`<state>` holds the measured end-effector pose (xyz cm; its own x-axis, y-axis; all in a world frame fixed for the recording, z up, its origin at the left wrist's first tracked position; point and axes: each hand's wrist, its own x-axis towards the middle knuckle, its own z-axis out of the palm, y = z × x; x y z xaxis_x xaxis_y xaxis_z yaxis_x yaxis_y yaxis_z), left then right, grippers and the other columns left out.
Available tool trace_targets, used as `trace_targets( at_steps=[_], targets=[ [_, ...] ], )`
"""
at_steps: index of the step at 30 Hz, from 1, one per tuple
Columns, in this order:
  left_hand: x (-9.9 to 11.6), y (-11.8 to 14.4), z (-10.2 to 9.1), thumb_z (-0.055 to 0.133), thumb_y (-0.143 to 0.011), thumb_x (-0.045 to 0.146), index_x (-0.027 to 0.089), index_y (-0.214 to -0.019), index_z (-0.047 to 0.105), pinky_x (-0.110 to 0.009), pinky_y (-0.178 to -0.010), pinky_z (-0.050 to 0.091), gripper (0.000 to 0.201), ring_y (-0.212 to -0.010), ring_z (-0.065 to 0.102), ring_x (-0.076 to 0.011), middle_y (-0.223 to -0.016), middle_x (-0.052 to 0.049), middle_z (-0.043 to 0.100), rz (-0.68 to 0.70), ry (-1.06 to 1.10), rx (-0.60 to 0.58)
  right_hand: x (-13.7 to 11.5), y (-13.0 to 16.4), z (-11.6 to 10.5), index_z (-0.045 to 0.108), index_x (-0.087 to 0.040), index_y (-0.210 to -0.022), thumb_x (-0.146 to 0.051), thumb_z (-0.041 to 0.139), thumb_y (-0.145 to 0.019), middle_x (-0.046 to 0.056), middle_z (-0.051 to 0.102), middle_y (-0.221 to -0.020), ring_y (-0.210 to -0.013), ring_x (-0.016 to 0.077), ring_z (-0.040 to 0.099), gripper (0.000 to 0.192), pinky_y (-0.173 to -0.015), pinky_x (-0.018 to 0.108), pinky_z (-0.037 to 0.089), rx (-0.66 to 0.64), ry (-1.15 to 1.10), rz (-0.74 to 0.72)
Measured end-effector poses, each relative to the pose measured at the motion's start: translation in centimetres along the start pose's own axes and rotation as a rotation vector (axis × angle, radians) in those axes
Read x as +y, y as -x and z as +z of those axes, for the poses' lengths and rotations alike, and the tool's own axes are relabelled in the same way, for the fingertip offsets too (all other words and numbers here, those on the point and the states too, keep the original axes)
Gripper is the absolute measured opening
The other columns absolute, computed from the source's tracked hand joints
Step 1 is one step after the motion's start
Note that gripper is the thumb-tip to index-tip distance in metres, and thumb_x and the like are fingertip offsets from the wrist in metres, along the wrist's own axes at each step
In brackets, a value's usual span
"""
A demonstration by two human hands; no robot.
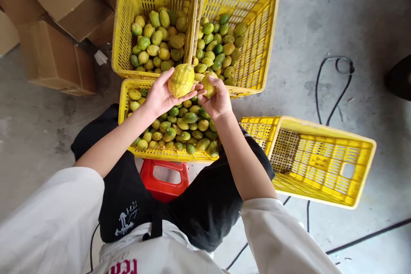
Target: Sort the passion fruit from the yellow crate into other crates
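— What's in the hands, at frame centre?
— The left hand (159,96) cups a large yellow fruit (180,80), fingers curled under it. The right hand (217,100) pinches a smaller fruit (208,87).
— And the crates?
— The near crate (123,98) below them, plus two upper crates (120,21) (271,30), hold green-yellow fruit. The tipped crate (362,167) at right shows none.

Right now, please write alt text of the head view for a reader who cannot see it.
A seated person's left hand holds a large yellow fruit and the right hand a smaller fruit, above a yellow crate of green-yellow fruit. Two more filled crates stand behind; an empty crate lies tipped at the right.
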<state>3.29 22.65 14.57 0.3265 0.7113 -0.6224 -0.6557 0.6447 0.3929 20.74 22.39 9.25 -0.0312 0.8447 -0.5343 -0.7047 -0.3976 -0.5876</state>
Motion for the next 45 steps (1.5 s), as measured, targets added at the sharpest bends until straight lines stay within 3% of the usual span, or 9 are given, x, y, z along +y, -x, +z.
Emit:
trace_targets(
  at_steps=[6, 11, 15, 19, 25, 31, 35, 38, 45],
  targets=[
    [-0.2, 0.0, 0.3, 0.056, -0.107, 0.038, 0.024, -0.140, 0.065, -0.040, -0.109, 0.064, 0.036, -0.133, 0.074, -0.0274, -0.124, -0.008, 0.081, 0.009, -0.022, 0.019, 0.1, -0.1, 0.0, 0.056, -0.031, -0.096, -0.039, 0.080, -0.092, -0.002, 0.072, -0.100, -0.092, 0.0180, 0.073, 0.027, -0.064, 0.027, 0.067, -0.035, 0.050, 0.014],
    [-0.3, 0.1, 0.6, 0.053, -0.109, 0.034, 0.026, -0.143, 0.062, -0.042, -0.115, 0.059, 0.037, -0.144, 0.067, -0.0275, -0.140, -0.006, 0.075, 0.054, -0.003, 0.004, -0.8, 0.9, 0.8, 0.059, -0.031, -0.098, -0.063, 0.073, -0.089, 0.004, 0.075, -0.107, -0.119, 0.0293, 0.072, 0.037, -0.078, 0.042, 0.070, -0.087, 0.052, 0.001],
    [0.0, 0.2, 0.7, 0.047, -0.110, 0.033, 0.025, -0.146, 0.059, -0.041, -0.112, 0.060, 0.038, -0.144, 0.066, -0.0269, -0.137, -0.005, 0.075, 0.081, 0.024, 0.013, -0.8, 0.8, 0.8, 0.061, -0.030, -0.106, -0.062, 0.066, -0.092, 0.005, 0.077, -0.108, -0.127, 0.0329, 0.070, 0.035, -0.089, 0.053, 0.069, -0.158, -0.025, 0.011],
    [0.4, 0.4, 0.7, 0.047, -0.110, 0.041, 0.021, -0.139, 0.063, -0.039, -0.104, 0.066, 0.039, -0.135, 0.073, -0.0283, -0.126, -0.009, 0.078, 0.059, 0.010, 0.010, -0.3, 0.5, 0.4, 0.064, -0.031, -0.107, -0.050, 0.072, -0.094, 0.001, 0.075, -0.103, -0.121, 0.0268, 0.073, 0.025, -0.091, 0.043, 0.070, -0.166, -0.022, -0.034],
    [0.4, 0.1, 0.4, 0.042, -0.109, 0.041, 0.019, -0.135, 0.067, -0.047, -0.105, 0.067, 0.043, -0.133, 0.074, -0.0326, -0.125, -0.011, 0.081, 0.014, 0.006, 0.025, -0.2, 0.6, 0.5, 0.065, -0.034, -0.114, -0.053, 0.074, -0.093, 0.002, 0.074, -0.113, -0.103, 0.0232, 0.074, 0.029, -0.071, 0.034, 0.070, -0.118, 0.070, 0.019],
    [0.1, -0.4, 0.0, 0.051, -0.110, 0.047, 0.022, -0.136, 0.067, -0.037, -0.100, 0.069, 0.040, -0.128, 0.077, -0.0279, -0.123, -0.008, 0.080, 0.022, 0.011, 0.020, -0.4, 1.0, 0.9, 0.067, -0.029, -0.099, -0.046, 0.068, -0.095, 0.000, 0.072, -0.091, -0.097, 0.0200, 0.074, 0.017, -0.068, 0.028, 0.065, -0.154, 0.023, -0.012],
    [0.2, -0.1, -0.1, 0.062, -0.106, 0.053, 0.022, -0.132, 0.068, -0.033, -0.100, 0.069, 0.042, -0.127, 0.077, -0.0272, -0.120, -0.009, 0.080, 0.044, -0.009, 0.057, -0.5, 1.3, 1.2, 0.067, -0.029, -0.100, -0.057, 0.064, -0.093, 0.004, 0.078, -0.104, -0.126, 0.0309, 0.071, 0.029, -0.092, 0.048, 0.068, -0.217, -0.001, 0.027],
    [0.3, 0.3, 0.1, 0.057, -0.109, 0.047, 0.018, -0.130, 0.068, -0.035, -0.105, 0.066, 0.037, -0.133, 0.074, -0.0276, -0.125, -0.010, 0.078, 0.052, -0.016, 0.033, -0.5, 1.3, 1.5, 0.066, -0.029, -0.107, -0.055, 0.069, -0.094, 0.005, 0.079, -0.115, -0.130, 0.0329, 0.070, 0.029, -0.096, 0.058, 0.068, -0.230, -0.009, 0.025],
    [0.7, 0.6, 0.7, 0.048, -0.112, 0.035, 0.018, -0.107, 0.070, -0.027, -0.095, 0.067, 0.027, -0.131, 0.074, -0.0237, -0.103, -0.004, 0.079, 0.117, -0.086, 0.001, 0.0, 0.8, 0.6, 0.067, -0.033, -0.108, -0.051, 0.074, -0.097, -0.002, 0.076, -0.101, -0.104, 0.0189, 0.076, 0.022, -0.088, 0.034, 0.071, -0.222, 0.005, -0.016]
  ],
)
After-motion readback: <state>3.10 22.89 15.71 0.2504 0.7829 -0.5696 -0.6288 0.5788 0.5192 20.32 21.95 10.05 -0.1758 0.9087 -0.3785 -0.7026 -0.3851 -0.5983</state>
